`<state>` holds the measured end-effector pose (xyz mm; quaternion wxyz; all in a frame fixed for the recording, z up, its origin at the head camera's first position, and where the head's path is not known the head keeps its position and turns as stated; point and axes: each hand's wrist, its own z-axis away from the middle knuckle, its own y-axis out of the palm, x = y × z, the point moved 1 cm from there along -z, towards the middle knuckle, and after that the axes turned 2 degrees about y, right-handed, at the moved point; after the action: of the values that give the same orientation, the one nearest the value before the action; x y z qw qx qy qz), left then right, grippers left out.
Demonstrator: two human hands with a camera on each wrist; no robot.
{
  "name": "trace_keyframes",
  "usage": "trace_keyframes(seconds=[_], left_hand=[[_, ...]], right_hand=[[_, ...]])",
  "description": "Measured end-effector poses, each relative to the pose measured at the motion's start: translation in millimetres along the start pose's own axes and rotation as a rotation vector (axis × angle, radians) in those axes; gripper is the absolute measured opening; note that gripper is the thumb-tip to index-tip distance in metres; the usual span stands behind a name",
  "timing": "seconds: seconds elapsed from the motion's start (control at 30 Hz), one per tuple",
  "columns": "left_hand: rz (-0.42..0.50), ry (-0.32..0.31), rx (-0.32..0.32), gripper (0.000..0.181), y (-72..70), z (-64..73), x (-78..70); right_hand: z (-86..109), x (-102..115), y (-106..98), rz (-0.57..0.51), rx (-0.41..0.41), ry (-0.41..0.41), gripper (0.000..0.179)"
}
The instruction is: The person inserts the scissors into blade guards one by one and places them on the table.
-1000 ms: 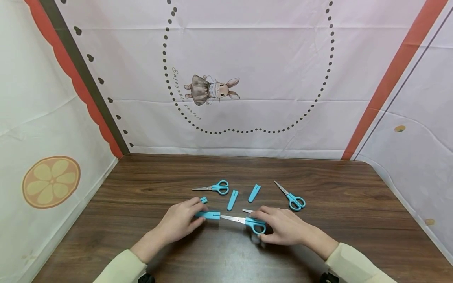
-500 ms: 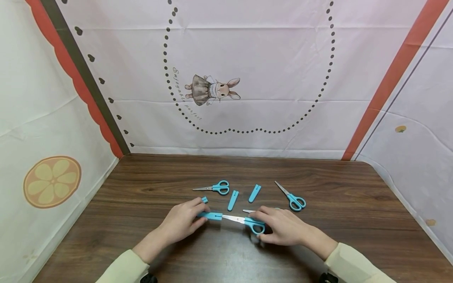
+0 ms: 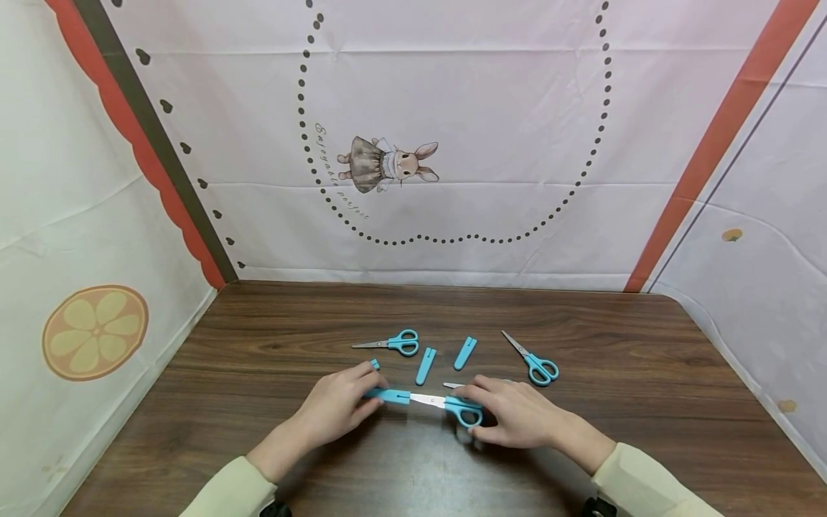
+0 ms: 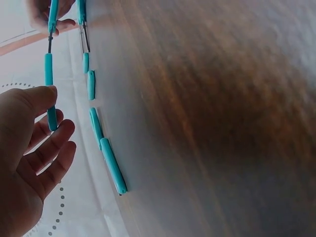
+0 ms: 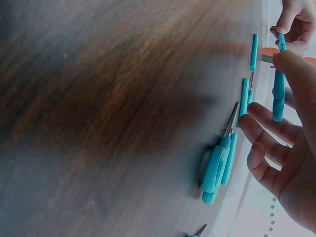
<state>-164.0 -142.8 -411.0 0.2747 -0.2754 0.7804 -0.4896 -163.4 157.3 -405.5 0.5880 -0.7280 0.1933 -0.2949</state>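
My left hand (image 3: pixel 337 406) pinches a turquoise scissor sheath (image 3: pixel 395 396) between thumb and fingers, its slotted mouth turned right. The right hand (image 3: pixel 517 415) pinches the turquoise handle (image 3: pixel 464 411) of a pair of scissors, blades pointing left. The blades (image 3: pixel 428 400) run into the sheath's mouth, with their rear part bare. In the left wrist view, sheath (image 4: pixel 49 74) and scissors line up above the table. Another pair of scissors lies under the right hand; its blade tip (image 3: pixel 452 385) sticks out in the head view. Behind the left fingers shows another sheath's end (image 3: pixel 375 364).
Farther back on the wooden table (image 3: pixel 291 316) lie uncovered scissors (image 3: pixel 403 343) and, to the right, another uncovered pair (image 3: pixel 541 368). Two loose sheaths, one left (image 3: pixel 425 366) and one right (image 3: pixel 465 353), lie between them. A printed cloth (image 3: pixel 504 143) hangs behind the table.
My left hand has moved slightly right with the sheath, and less of the scissor blades shows. The right hand has stayed almost still. The scissors and sheaths on the table have not moved.
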Motion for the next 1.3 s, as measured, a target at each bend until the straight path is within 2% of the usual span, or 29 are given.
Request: trace_keyframes(seconds=[0.23, 0.57, 1.03, 1.3], left_hand=[[0.009, -0.003, 0.004, 0.017, 0.6, -0.2, -0.8], [-0.005, 0.013, -0.012, 0.018, 2.6, -0.9, -2.5], [-0.008, 0.025, -0.040, 0.018, 3.5, -2.1, -5.7], [0.010, 0.018, -0.034, 0.018, 4.1, -3.0, -7.9]], right_hand=[[-0.5, 0.4, 0.5, 0.004, -0.002, 0.004, 0.052], [-1.5, 1.0, -0.3, -0.009, 0.016, 0.056, 0.054], [-2.6, 2.0, 0.6, 0.003, -0.011, 0.026, 0.052], [-3.0, 1.8, 1.1, -0.003, -0.019, 0.019, 0.053]])
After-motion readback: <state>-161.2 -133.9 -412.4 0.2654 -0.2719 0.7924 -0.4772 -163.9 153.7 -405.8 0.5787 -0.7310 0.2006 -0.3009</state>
